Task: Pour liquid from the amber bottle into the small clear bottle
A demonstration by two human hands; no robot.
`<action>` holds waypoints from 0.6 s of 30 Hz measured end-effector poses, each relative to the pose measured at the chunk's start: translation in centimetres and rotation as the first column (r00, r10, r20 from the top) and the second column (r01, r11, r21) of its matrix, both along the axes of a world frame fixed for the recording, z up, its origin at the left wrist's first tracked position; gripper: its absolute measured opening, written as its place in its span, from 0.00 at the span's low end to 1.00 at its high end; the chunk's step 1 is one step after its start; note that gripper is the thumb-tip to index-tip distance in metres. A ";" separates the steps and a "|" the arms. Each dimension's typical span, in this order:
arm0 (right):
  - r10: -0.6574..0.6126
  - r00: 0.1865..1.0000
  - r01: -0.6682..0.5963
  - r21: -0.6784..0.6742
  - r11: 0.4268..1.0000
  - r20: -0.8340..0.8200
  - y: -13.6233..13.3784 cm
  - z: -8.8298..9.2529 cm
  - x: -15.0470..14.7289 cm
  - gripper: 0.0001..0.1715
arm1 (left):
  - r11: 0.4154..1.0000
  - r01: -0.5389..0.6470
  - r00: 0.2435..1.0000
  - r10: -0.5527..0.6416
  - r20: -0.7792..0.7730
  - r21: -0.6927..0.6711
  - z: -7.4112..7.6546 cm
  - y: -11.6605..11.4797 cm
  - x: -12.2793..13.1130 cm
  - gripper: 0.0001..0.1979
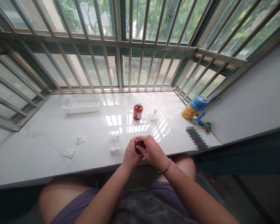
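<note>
Near the front edge of the white ledge, my left hand (131, 153) is wrapped round a small red bottle with a black cap (140, 144). Closed over the bottle's top from the other side is my right hand (154, 151), its thumb and fingers at the cap. Both hands hide most of the bottle's body. A second red bottle (137, 112), upright with a dark cap and white label, stands farther back. To the left of my hands sits a clear, box-like container (114, 143). Another clear container (154, 115) with something white and crumpled on it is behind them.
A white perforated basket (81, 107) lies at the back left. Crumpled tissues (68, 153) are on the left, and a white scrap (170, 118) on the right. A blue-and-yellow flask (194, 108), a blue-orange item (204, 124) and a blurred dark object (198, 137) are right. Metal bars (130, 68) close off the back.
</note>
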State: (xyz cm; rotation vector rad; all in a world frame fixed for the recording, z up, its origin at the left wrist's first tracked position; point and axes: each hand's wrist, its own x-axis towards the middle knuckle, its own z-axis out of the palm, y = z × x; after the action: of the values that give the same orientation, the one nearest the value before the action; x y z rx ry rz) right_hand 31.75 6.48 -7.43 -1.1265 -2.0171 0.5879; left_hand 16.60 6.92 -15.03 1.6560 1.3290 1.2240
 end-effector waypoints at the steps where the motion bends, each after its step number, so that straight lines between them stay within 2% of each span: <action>1: 0.021 1.000 -0.021 -0.004 1.000 0.000 0.1 0.2 0.2 0.27 | 1.000 0.001 1.000 -0.001 0.002 -0.003 -0.1 0.0 0.0 0.29; 5: 0.053 0.998 -0.052 0.030 0.998 -0.027 0.4 1.5 1.2 0.23 | 1.000 0.019 1.000 -0.019 0.019 -0.002 0.0 -0.1 0.0 0.32; 7: -0.002 0.998 0.004 0.040 0.999 -0.056 0.5 1.8 1.9 0.20 | 1.000 0.025 1.000 -0.025 0.016 -0.005 0.2 -0.2 -0.1 0.33; 9: -0.087 0.993 0.089 0.016 0.996 -0.077 0.6 1.3 3.1 0.16 | 1.000 0.024 1.000 -0.024 0.005 -0.005 0.4 -0.3 -0.1 0.35; 11: -0.179 0.982 0.178 -0.027 0.984 -0.060 0.8 0.0 4.7 0.13 | 1.000 0.020 1.000 -0.020 -0.005 0.003 0.4 -0.3 -0.2 0.36; 14: -0.299 0.953 0.302 -0.070 0.951 0.051 1.2 -2.9 7.6 0.13 | 1.000 0.018 1.000 -0.017 -0.022 0.010 0.2 -0.4 -0.2 0.36; 18: -0.364 0.920 0.377 -0.075 0.923 0.145 2.2 -6.5 10.7 0.12 | 0.998 0.023 0.998 -0.020 -0.059 0.058 -0.7 0.0 0.2 0.40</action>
State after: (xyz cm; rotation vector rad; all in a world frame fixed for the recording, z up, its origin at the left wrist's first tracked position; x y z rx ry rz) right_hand 42.49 8.68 -13.89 -1.5982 -1.8243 0.4328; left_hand 16.77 6.94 -15.74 1.7553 1.3181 1.2215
